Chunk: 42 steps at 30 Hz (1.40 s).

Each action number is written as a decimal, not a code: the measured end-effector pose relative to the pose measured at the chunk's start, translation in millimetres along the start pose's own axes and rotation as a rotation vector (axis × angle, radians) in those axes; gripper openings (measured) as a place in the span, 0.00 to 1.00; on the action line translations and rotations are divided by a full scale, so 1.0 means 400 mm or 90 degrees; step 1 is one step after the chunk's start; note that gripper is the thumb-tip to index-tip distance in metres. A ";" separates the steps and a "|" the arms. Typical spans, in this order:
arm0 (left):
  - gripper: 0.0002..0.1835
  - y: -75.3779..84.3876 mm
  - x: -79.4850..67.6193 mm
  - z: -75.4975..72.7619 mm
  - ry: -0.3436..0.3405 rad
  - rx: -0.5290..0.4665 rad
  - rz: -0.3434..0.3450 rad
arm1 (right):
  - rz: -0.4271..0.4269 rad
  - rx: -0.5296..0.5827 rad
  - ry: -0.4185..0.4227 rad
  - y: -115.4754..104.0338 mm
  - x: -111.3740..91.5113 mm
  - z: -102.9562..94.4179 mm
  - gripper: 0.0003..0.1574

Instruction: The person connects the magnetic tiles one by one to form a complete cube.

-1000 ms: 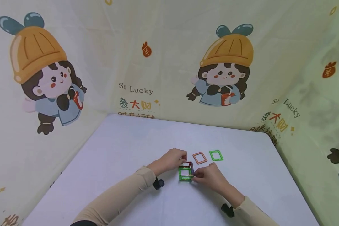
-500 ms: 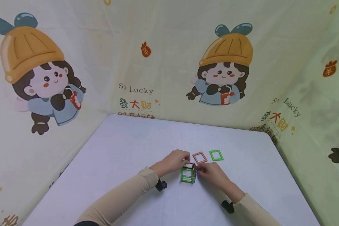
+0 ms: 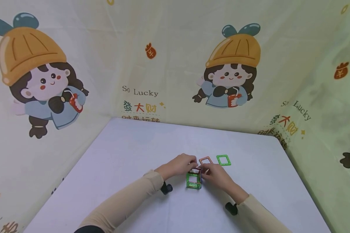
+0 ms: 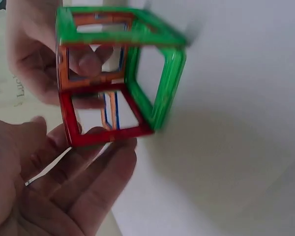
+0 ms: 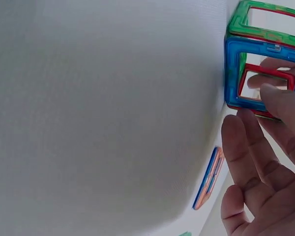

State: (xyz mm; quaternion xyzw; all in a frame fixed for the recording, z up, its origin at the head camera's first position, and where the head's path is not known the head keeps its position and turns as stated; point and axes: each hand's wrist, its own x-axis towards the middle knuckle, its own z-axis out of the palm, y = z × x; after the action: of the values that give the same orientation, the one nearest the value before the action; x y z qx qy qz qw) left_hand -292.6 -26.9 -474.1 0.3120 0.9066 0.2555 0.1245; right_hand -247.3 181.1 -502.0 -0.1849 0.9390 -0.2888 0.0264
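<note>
Head view: cube [image 3: 194, 184] sits between both hands, on or just above table [image 3: 140, 145], can't tell; no clear long axis. Left hand [image 3: 179, 165] looks to pinch its far-left part, right hand [image 3: 218, 176] pinches its right side; both equally near. Loose orange square [image 3: 205, 158] and green square [image 3: 224, 164] lie beyond, nearer right hand. Left wrist shows red side [image 4: 110, 135] clearly; right wrist shows blue side [image 5: 231, 73], plus blue along orange square's edge, which head misses.

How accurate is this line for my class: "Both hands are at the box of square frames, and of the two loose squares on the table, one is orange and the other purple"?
One colour is wrong: the other loose square is green, not purple, as the head view shows. The orange square and both hands at the box are right.
</note>
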 end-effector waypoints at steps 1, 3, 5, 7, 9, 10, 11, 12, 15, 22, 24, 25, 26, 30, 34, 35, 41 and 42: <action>0.10 0.000 0.005 -0.006 -0.004 -0.001 -0.002 | 0.001 0.003 -0.004 -0.001 0.002 -0.002 0.13; 0.11 0.001 0.018 -0.021 -0.004 0.014 -0.003 | 0.009 0.004 -0.008 -0.003 0.004 -0.006 0.09; 0.11 0.003 0.034 -0.036 -0.003 0.049 0.002 | 0.012 0.006 -0.010 -0.004 0.005 -0.010 0.09; 0.10 0.005 0.050 -0.047 -0.008 0.098 0.010 | 0.008 0.009 -0.010 -0.004 0.005 -0.014 0.09; 0.10 0.004 0.066 -0.052 -0.024 0.156 0.028 | 0.002 0.010 -0.011 -0.002 0.004 -0.018 0.09; 0.12 0.003 0.072 -0.050 -0.037 0.184 0.038 | 0.000 0.012 -0.012 -0.001 0.003 -0.019 0.10; 0.14 0.000 0.078 -0.048 -0.053 0.209 0.049 | -0.001 0.011 -0.013 0.001 0.002 -0.020 0.10; 0.17 -0.003 0.082 -0.044 -0.073 0.230 0.057 | -0.001 0.011 -0.015 0.002 0.001 -0.022 0.10; 0.24 -0.017 0.087 -0.030 -0.127 0.279 0.070 | -0.005 0.008 -0.018 0.005 -0.003 -0.025 0.10; 0.21 -0.058 0.063 -0.033 -0.095 0.354 0.042 | 0.022 -0.013 0.004 0.004 -0.025 -0.031 0.08; 0.16 -0.076 0.052 -0.037 -0.076 0.369 0.015 | 0.033 -0.016 0.007 0.003 -0.034 -0.030 0.07; 0.14 -0.084 0.047 -0.038 -0.068 0.372 -0.003 | 0.038 -0.015 0.008 0.002 -0.039 -0.029 0.07; 0.13 -0.094 0.042 -0.039 -0.060 0.376 -0.021 | 0.042 -0.015 0.007 0.000 -0.042 -0.029 0.07; 0.18 -0.124 0.031 -0.042 -0.023 0.377 -0.081 | 0.051 -0.014 0.012 -0.004 -0.052 -0.029 0.06; 0.21 -0.136 0.027 -0.047 0.000 0.389 -0.105 | 0.060 -0.001 0.013 -0.004 -0.057 -0.031 0.06; 0.21 -0.137 0.027 -0.048 0.001 0.394 -0.103 | 0.061 0.005 0.011 -0.004 -0.059 -0.031 0.06; 0.11 -0.126 0.027 -0.057 0.012 0.389 -0.060 | 0.044 0.039 0.006 0.002 -0.068 -0.022 0.05; 0.11 -0.126 0.027 -0.057 0.016 0.383 -0.056 | 0.039 0.040 0.007 0.002 -0.068 -0.021 0.05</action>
State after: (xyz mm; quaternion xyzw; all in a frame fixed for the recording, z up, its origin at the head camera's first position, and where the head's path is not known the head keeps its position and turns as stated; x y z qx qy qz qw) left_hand -335.0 -62.8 -483.0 0.2920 0.9557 -0.0264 0.0262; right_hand -223.5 196.0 -497.0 -0.1534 0.9348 -0.3183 0.0358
